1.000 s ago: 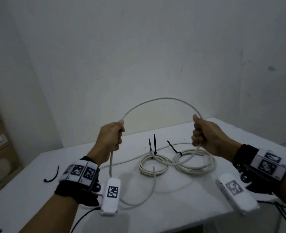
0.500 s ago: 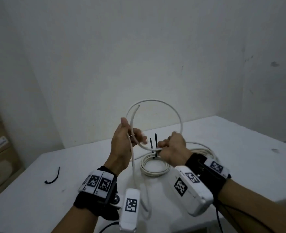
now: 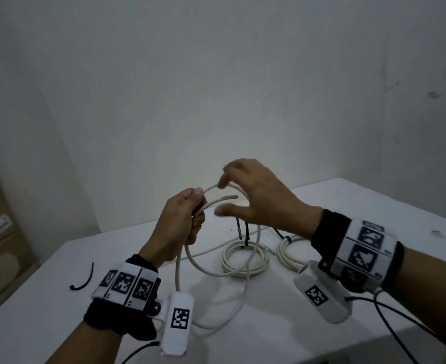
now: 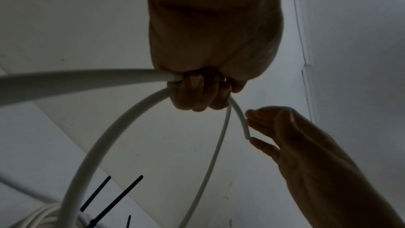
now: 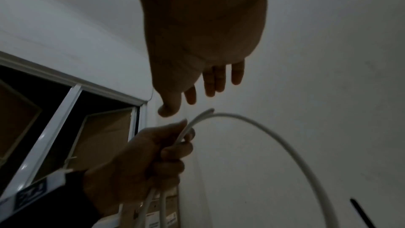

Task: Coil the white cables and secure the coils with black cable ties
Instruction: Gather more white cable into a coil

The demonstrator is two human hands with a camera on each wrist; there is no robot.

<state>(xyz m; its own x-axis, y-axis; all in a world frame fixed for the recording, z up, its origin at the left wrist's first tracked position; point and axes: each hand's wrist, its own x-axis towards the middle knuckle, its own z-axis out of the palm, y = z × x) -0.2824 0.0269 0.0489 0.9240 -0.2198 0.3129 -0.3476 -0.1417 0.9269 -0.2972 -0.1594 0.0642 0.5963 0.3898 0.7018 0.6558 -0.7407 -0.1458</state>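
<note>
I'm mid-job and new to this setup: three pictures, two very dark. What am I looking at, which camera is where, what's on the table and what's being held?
There is no machine here: a person works with bare hands, wearing wristbands with coded markers and a small camera on each wrist. The big picture comes from a camera on the head, looking down. The two dark ones look along each wrist toward the fingers.

The left hand grips a white cable, pinching one loop shut; the cable's free end sticks out past the fist. The right hand is spread open next to that end and holds nothing.

On the white table lie two finished cable coils, each with black cable ties sticking up. One loose black tie lies at the left.
</note>
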